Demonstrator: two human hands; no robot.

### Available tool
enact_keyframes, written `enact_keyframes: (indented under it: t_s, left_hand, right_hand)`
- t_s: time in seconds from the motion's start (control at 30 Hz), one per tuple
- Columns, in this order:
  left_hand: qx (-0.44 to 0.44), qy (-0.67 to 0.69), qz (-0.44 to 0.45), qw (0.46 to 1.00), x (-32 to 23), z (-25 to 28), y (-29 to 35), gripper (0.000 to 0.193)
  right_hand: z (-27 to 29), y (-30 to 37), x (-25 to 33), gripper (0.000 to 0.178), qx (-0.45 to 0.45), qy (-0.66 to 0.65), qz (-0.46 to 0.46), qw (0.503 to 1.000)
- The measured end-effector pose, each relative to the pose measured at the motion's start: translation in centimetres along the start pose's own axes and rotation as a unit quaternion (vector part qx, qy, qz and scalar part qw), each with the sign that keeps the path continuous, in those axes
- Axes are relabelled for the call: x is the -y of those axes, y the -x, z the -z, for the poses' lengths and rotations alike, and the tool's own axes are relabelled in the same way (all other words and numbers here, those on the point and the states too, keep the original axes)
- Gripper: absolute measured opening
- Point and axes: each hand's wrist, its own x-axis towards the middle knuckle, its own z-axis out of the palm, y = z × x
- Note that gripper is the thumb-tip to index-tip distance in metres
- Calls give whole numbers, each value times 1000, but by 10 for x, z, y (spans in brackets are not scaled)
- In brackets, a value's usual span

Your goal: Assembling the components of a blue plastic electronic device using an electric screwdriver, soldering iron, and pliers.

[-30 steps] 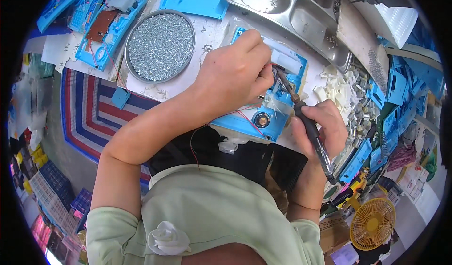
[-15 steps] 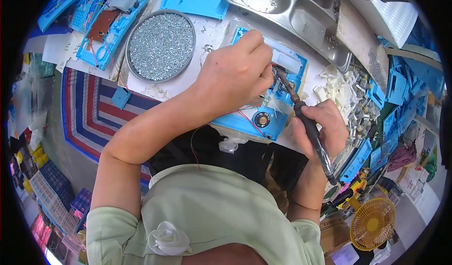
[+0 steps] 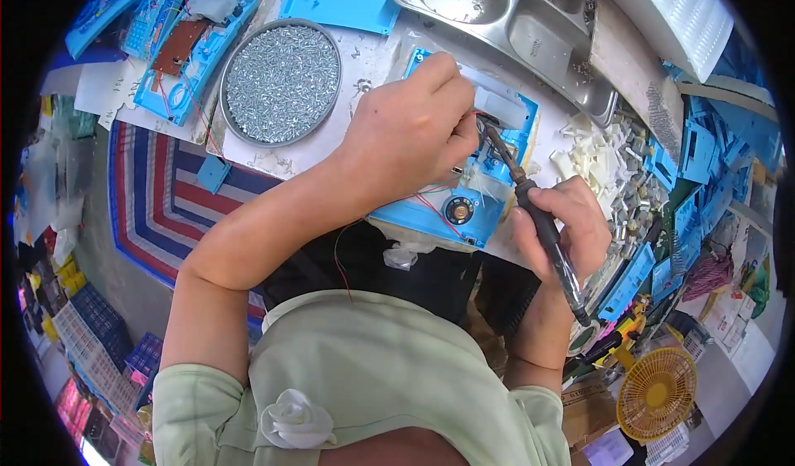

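My right hand (image 3: 571, 230) grips a soldering iron (image 3: 548, 230) by its dark handle. The iron slants up and left, its metal tip down among small parts inside a light blue plastic housing (image 3: 489, 217). Over the left half of that housing, my left hand (image 3: 414, 122) is closed in a pinch. A thin red wire (image 3: 478, 113) shows at its fingers, right beside the tip; the fingertips themselves are mostly hidden behind the hand. A round black speaker (image 3: 459, 210) sits in the near part of the housing, with red wires (image 3: 431, 205) running by it.
A round tray of screws (image 3: 337, 77) stands to the left. Behind lies a metal compartment tray (image 3: 505, 31) with small parts. White and grey pieces (image 3: 609, 168) are heaped at the right. A wired blue housing (image 3: 199, 77) lies far left; a yellow fan (image 3: 657, 393) is low right.
Both hands and the soldering iron hold nearly the same place. The whole view has shifted very slightly to the left.
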Motion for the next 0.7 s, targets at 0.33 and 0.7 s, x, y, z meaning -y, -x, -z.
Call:
enact_keyframes:
  t_s: [0.33, 0.7]
  left_hand:
    - [-5, 11, 8, 1000, -2, 2, 0, 13]
    - [6, 16, 20, 1000, -1, 1, 1, 12]
  right_hand:
    - [1, 1, 0, 36, -1, 2, -2, 1000]
    - [7, 5, 0, 36, 25, 10, 2, 1000]
